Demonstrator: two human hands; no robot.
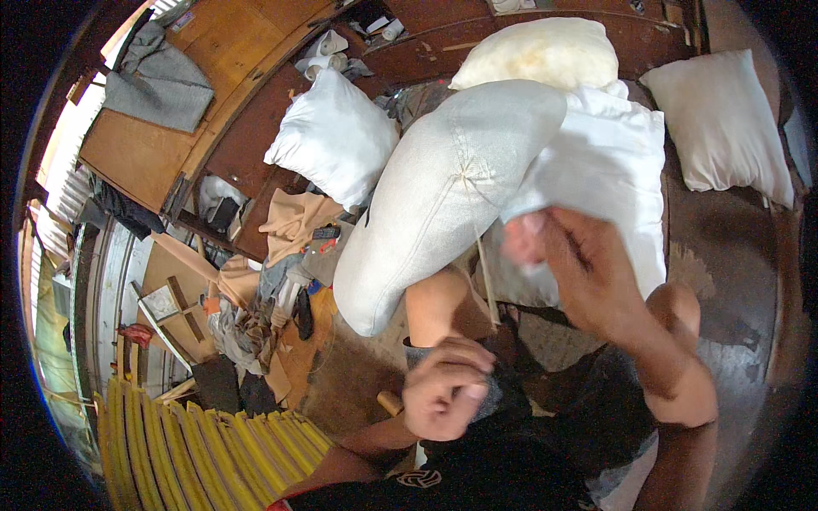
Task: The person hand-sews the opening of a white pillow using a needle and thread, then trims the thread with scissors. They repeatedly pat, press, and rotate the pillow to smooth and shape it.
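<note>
A long, stuffed, off-white cushion point(417, 204) leans across my lap, with its cloth gathered into a puckered knot near the middle. From that knot a pale cord point(486, 281) hangs down between my knees. My right hand point(588, 264) is raised just right of the cushion, fingers curled together and smeared by motion; what they hold, if anything, does not show. Low in front of my body, my left hand point(447, 389) is closed in a fist near my thigh, and its contents are hidden.
Behind the cushion lie a white cloth-covered pillow point(613, 170) and a yellowish pillow point(537, 53). Other pillows sit at left point(334, 136) and far right point(724, 123). Scraps of cloth point(256, 315) heap on the left, beyond a yellow slatted piece point(204, 451). Wooden cabinets point(239, 43) stand behind.
</note>
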